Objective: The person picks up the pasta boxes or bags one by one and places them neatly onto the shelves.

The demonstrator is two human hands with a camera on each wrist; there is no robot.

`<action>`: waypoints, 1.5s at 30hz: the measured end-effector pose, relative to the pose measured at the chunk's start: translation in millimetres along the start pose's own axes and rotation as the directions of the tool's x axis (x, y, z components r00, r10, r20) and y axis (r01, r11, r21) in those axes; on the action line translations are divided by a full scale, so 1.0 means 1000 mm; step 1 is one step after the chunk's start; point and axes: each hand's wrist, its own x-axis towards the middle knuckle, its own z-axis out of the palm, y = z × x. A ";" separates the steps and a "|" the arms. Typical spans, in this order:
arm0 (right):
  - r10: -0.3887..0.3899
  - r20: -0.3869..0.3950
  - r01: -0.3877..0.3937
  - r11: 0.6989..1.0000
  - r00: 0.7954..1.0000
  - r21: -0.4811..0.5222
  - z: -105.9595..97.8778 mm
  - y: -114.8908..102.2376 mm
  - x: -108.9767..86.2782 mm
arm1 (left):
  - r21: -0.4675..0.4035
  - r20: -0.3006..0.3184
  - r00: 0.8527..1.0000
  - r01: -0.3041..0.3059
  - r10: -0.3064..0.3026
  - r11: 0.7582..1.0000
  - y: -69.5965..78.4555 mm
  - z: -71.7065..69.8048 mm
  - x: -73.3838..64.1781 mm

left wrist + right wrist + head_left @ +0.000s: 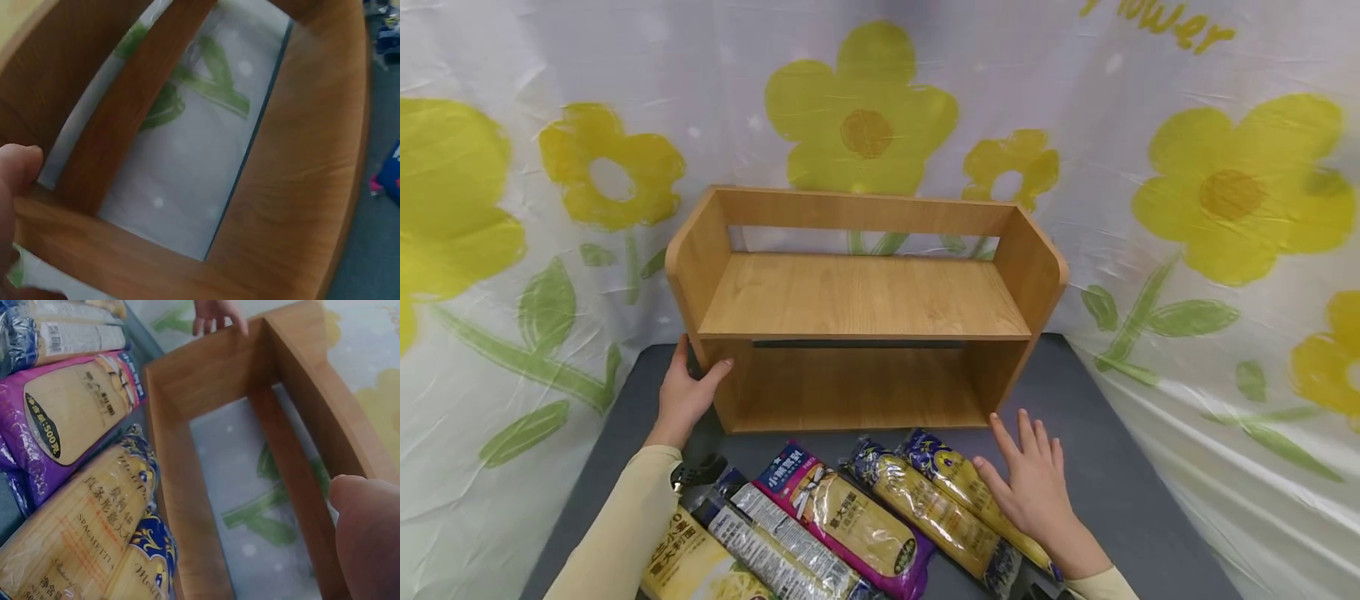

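Note:
A two-tier wooden shelf stands upright at the back of the dark table. My left hand grips its left side panel, thumb in front and fingers along the outer face. In the left wrist view the thumb overlaps the wood. My right hand has its fingers spread near the shelf's lower right corner; whether the fingertips touch the wood I cannot tell. Beneath and beside that hand lie spaghetti packs in clear and blue wrap. Further left is a purple pasta pack.
Two packs with white label panels and a yellow noodle pack lie at the front left. Behind the shelf hangs a white curtain with yellow flowers. Dark tabletop shows to the right.

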 end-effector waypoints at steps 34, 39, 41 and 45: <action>0.021 0.308 -0.084 0.977 0.951 0.194 0.014 0.056 0.026 | 0.025 -0.142 0.987 -0.069 0.072 0.997 0.004 0.002 0.018; -0.010 0.501 -0.111 0.971 0.866 0.211 0.035 0.085 0.021 | 0.037 -0.156 0.984 -0.081 0.086 0.996 0.003 0.006 0.019; -0.030 0.543 -0.102 0.972 0.839 0.211 0.040 0.092 0.017 | 0.039 -0.155 0.984 -0.081 0.086 0.996 0.003 0.007 0.019; -0.098 0.551 -0.038 0.973 0.829 0.229 0.042 0.098 0.010 | 0.034 -0.162 0.983 -0.085 0.089 0.996 0.002 0.011 0.019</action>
